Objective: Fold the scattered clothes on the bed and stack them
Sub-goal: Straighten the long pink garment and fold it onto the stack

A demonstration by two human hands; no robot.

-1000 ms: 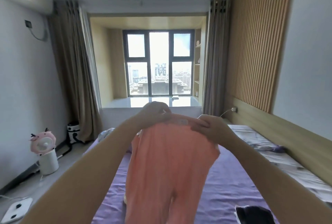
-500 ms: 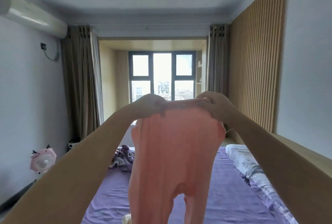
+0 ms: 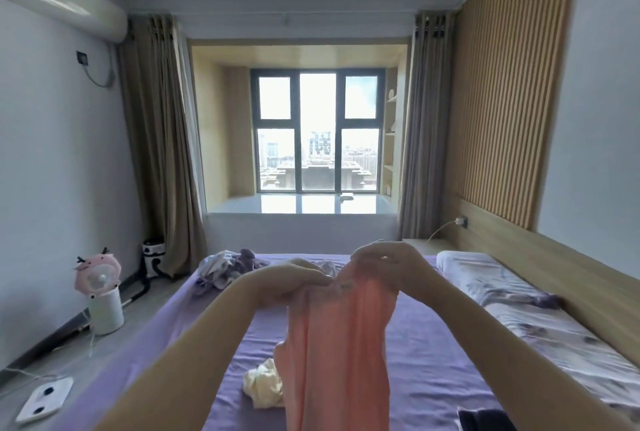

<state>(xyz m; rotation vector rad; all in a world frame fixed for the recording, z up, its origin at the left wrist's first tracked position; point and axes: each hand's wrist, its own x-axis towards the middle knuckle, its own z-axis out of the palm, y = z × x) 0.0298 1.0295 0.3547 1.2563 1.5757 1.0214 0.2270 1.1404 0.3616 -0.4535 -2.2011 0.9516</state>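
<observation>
A pair of salmon-pink trousers (image 3: 339,354) hangs in front of me over the purple bed (image 3: 433,361). My left hand (image 3: 298,283) and my right hand (image 3: 384,266) both pinch its waistband, close together, so the cloth is bunched and narrow. Beside the hanging trousers, on their left, a crumpled cream garment (image 3: 263,385) lies on the sheet. A heap of lilac and white clothes (image 3: 228,268) sits at the bed's far left corner. A dark garment (image 3: 485,420) shows at the bottom right edge.
A patterned pillow and quilt (image 3: 502,295) run along the right side by the wooden headboard. On the floor at left stand a pink fan on a white base (image 3: 100,292), a white scale (image 3: 45,397) and a small appliance (image 3: 154,257) by the curtain.
My hands have come down from window height and moved closer together, gathering the waistband. The trousers, held spread wide before, now hang narrow and bunched. My view has tilted down.
</observation>
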